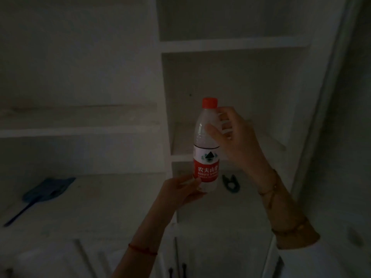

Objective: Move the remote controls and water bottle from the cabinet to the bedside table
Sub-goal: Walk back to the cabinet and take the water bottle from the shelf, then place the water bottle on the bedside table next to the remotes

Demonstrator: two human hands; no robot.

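A clear water bottle [206, 149] with a red cap and a red and white label stands upright in the air in front of a white cabinet [230, 47]. My left hand [180, 194] grips its bottom end from below. My right hand [234, 135] wraps the upper part just under the cap, thumb in front and fingers behind. No remote control shows in this dim view.
A blue fly swatter [43, 195] lies on the cabinet's left counter. A small dark clip-like object [230, 184] rests on the lower shelf behind the bottle. Shelves above hold nothing I can see. Cabinet doors with dark handles [177, 269] sit below.
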